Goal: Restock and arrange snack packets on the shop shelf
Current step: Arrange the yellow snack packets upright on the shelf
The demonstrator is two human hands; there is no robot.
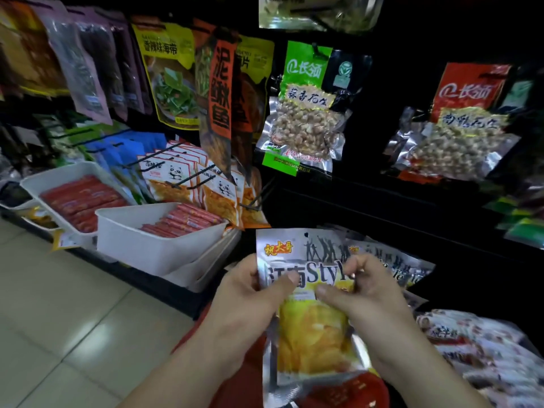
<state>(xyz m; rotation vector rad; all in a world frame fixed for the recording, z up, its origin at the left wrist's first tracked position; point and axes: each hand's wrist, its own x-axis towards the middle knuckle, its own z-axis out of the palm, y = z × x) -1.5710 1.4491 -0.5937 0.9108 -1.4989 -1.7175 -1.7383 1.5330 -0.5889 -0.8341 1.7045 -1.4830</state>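
A silver snack packet with a yellow window and "Style" lettering is held upright low in the middle of the head view. My left hand grips its left edge, thumb across the front. My right hand pinches its right side near the lettering. More silver packets of the same kind lie just behind it on the dark shelf. Above hang a green peanut packet and a red peanut packet on pegs.
Two white trays of red sausages stand at the left shelf front. Panda-print packets hang on hooks behind them. Several hanging packets fill the upper left. Pale packets are piled lower right. Tiled floor lies at the left.
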